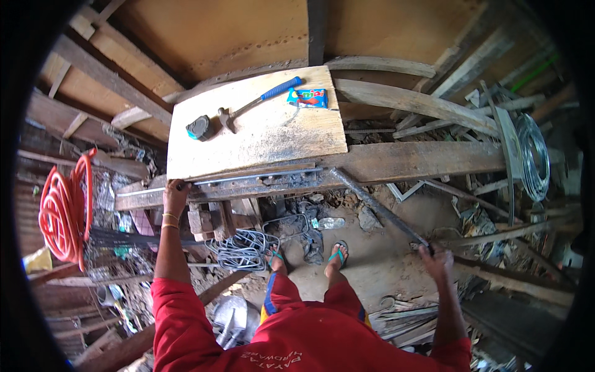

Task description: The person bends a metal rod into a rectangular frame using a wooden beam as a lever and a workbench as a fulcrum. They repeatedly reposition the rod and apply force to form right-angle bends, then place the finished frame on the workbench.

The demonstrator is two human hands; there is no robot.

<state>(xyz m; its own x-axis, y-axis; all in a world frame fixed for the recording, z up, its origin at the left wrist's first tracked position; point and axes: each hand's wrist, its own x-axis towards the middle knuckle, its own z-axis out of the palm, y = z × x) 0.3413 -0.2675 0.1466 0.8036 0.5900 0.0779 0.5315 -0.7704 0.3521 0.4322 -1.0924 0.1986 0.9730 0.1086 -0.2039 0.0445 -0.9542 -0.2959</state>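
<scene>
Steel rod (248, 180) lies left-right along the bench edge (372, 162); left hand (176, 193) is closed on its left end. Right hand (439, 259) grips the bending lever (378, 209), which runs diagonally up-left to the rod's right end.

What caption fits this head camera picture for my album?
Left hand steadies a thin steel rod on the bench while right hand grips a long bending bar.

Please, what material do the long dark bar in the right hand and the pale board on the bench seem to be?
The long dark bar looks like steel, dull and rusty; the right hand grips its end. The pale board seems plywood: flat, unpainted, stained grey.
</scene>
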